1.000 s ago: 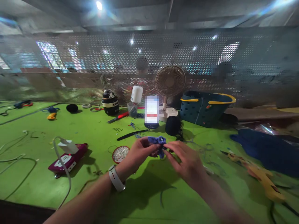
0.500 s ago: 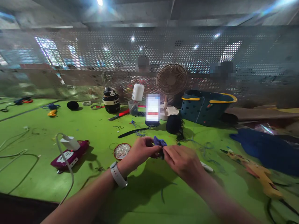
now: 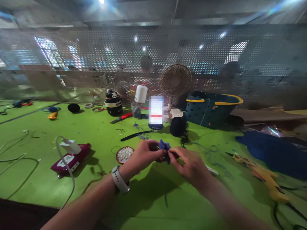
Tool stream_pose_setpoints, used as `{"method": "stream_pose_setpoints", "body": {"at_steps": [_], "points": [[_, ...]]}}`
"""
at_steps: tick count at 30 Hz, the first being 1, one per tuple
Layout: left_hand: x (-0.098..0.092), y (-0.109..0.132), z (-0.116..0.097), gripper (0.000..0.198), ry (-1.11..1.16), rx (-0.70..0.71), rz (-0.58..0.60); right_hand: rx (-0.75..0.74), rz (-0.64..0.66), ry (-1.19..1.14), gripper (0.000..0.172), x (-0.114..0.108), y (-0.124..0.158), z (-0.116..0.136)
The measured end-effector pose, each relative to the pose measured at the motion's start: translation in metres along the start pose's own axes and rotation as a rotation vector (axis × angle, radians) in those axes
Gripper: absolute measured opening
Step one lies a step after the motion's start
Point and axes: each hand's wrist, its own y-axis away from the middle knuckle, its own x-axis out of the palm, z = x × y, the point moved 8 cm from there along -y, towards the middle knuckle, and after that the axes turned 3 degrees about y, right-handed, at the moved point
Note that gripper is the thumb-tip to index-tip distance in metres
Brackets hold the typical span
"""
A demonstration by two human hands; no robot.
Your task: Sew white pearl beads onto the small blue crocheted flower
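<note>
A small blue-purple crocheted piece (image 3: pixel 164 145) is held above the green table between both hands. My left hand (image 3: pixel 147 152) pinches it from the left with thumb and fingers closed. From the right, the thumb and forefinger of my right hand (image 3: pixel 188 161) are pinched on its lower edge. Whether a fine needle or hook is between those fingertips is too small to tell. Just left of my left wrist stands a round red-rimmed dish of white beads (image 3: pixel 124 154). A dark ball of yarn (image 3: pixel 177 126) lies behind my right hand.
A phone on a stand (image 3: pixel 156 111), a fan (image 3: pixel 176 81) and a teal basket (image 3: pixel 211 110) stand at the back. At left lies a maroon power strip (image 3: pixel 70 161) with a cable. A yellow glue gun (image 3: pixel 268 179) and blue fabric (image 3: pixel 273 155) lie at right.
The right fingers have opened slightly from a tighter curl, showing more of the thumb and forefinger. The crocheted piece has turned a little and shows more. The view has shifted slightly.
</note>
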Motion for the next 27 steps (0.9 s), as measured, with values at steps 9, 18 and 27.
{"method": "stream_pose_setpoints", "body": {"at_steps": [9,18,27], "points": [[-0.004,-0.002,0.002,0.011,-0.063,-0.007,0.001,0.091,-0.176,-0.214,0.018,-0.025,-0.009,0.009],[-0.023,-0.005,-0.024,0.026,-0.345,0.265,-0.049,0.745,-0.231,-1.334,0.026,-0.016,-0.003,-0.05],[-0.044,-0.014,-0.018,0.024,-0.323,0.26,-0.13,0.739,-0.518,-1.438,0.019,-0.07,0.005,-0.086]]}}
